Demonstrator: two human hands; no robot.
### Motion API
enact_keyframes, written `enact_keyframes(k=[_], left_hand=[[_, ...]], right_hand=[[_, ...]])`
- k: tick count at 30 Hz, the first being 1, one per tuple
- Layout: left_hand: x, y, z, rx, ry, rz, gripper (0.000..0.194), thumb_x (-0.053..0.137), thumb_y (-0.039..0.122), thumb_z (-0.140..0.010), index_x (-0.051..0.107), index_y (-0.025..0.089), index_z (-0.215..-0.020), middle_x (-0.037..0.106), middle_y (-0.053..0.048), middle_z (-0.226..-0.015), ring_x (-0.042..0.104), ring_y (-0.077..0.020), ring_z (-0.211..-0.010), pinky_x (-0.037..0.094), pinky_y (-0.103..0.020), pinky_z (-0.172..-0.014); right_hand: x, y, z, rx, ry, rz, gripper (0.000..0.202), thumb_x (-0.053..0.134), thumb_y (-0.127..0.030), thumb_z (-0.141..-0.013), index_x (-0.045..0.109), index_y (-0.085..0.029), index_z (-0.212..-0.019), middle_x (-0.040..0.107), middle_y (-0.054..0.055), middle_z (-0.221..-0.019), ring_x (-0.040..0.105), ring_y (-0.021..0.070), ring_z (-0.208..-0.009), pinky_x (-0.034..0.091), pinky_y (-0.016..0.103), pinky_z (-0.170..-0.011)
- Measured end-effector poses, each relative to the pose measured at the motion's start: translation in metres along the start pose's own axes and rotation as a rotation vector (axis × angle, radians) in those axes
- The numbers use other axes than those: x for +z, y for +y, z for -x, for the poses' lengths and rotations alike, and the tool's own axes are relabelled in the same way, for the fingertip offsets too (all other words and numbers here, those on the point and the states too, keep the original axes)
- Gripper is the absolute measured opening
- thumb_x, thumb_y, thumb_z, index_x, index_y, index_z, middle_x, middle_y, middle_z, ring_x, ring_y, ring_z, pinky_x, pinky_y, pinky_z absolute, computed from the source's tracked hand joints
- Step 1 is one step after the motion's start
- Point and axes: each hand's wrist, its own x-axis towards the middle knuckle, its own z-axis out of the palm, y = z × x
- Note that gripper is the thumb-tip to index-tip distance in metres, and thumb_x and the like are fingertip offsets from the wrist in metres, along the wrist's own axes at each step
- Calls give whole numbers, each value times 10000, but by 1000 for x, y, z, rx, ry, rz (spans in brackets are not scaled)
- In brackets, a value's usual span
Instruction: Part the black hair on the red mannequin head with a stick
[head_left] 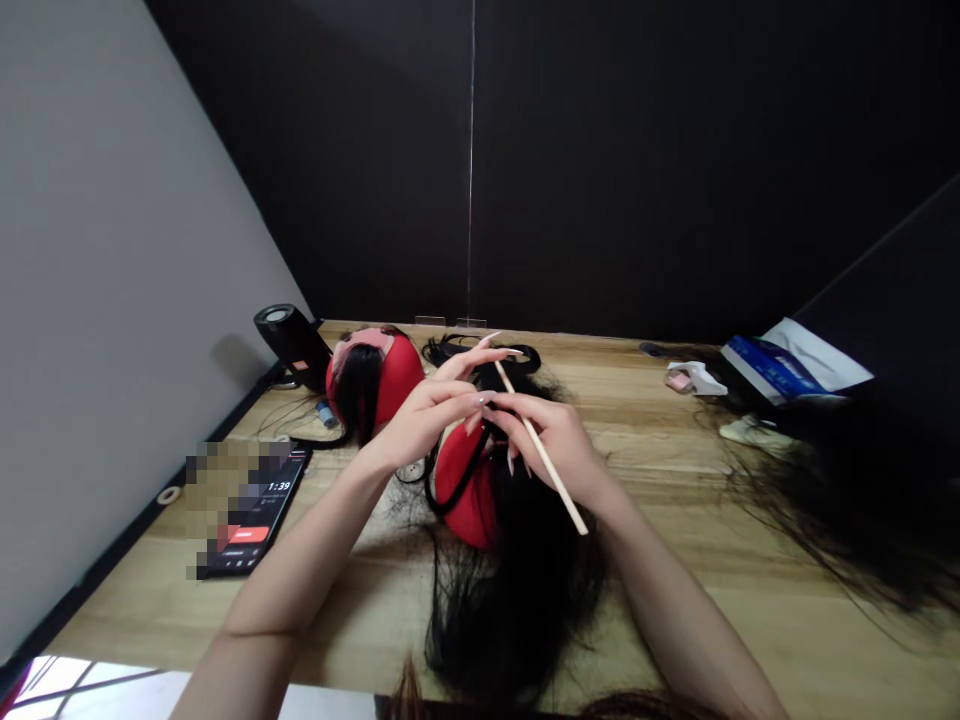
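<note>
A red head form (463,500) with long black hair (517,600) on it stands on the table in front of me. My left hand (442,405) is over its top, thumb and a finger pinched at dark hair, other fingers stretched out. Exactly how much hair is between them is hidden. Across my right hand (551,435) lies a thin pale wooden stick (556,478), slanting down to the right. My right fingers are closed around it, and their tips meet my left fingertips above the form.
Behind on the left are a second red head form (401,380) with dark hair and a black cylindrical speaker (292,345). A phone (259,520) lies left, near a tape roll (169,495). Loose black hair (862,490) and a blue-white packet (787,370) lie right. Dark panels border the table.
</note>
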Motion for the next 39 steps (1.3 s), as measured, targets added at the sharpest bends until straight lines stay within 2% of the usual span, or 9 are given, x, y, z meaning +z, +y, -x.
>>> enact_keyframes(k=[3,6,9,12,17,22,28,33,39], left_hand=[[6,-1,4,10,-40,49,418,539,344,-893,539,161,-518,577,-71,-1326,402,-295,-1348,240,-463,-1177],[9,-5,7,-31,-47,174,429,579,408,-869,545,150,-527,667,-125,-1024,613,-264,-989,440,-423,-989],[8,-8,8,-97,-6,354,347,579,414,-870,595,139,-659,584,-60,-706,525,-139,-575,472,-317,-648],[2,-7,7,-109,27,339,385,526,399,-908,503,140,-624,508,-22,-663,401,-88,-512,353,-262,-521],[-2,1,8,-95,4,-90,401,417,418,-972,475,153,-677,477,-6,-704,437,-112,-662,377,-259,-675],[14,-4,13,-26,-63,-244,404,379,359,-992,443,161,-645,462,7,-673,454,-113,-659,386,-256,-706],[37,-26,22,269,-196,-270,276,379,181,-967,475,169,-708,491,-37,-707,593,-172,-852,496,-302,-848],[52,-44,27,606,-272,-411,214,452,113,-907,465,158,-698,491,-28,-669,585,-149,-739,546,-312,-921],[62,-45,25,792,-235,-518,241,462,104,-877,477,160,-643,446,-4,-568,506,-127,-585,558,-292,-938]], right_hand=[[2,8,-1,-42,-23,11,291,494,-357,-932,742,-218,-995,697,33,-722,566,129,-507,503,276,-556],[-3,13,-1,-36,-38,-37,266,533,-355,-904,746,-196,-917,692,34,-718,578,135,-544,488,259,-541],[-14,12,-2,57,-50,-103,240,619,-388,-852,754,-201,-916,701,27,-747,575,129,-555,469,243,-520],[-29,5,-3,137,-8,-49,274,705,-405,-784,760,-214,-972,690,18,-705,553,130,-536,450,250,-511],[-56,-2,0,115,160,13,270,669,-406,-815,760,-199,-962,735,68,-926,637,178,-737,496,289,-639],[-69,-1,3,87,235,11,340,597,-459,-876,748,-175,-985,732,77,-879,573,128,-596,457,262,-537],[-70,5,4,101,197,-294,579,409,-645,-908,721,-159,-929,738,123,-908,613,153,-628,483,267,-509],[-67,6,6,27,131,-456,664,351,-721,-876,692,-187,-1075,715,116,-986,663,191,-748,574,341,-662],[-47,3,10,88,173,-314,296,614,-485,-870,645,-191,-870,650,10,-694,657,146,-639,583,290,-665]])
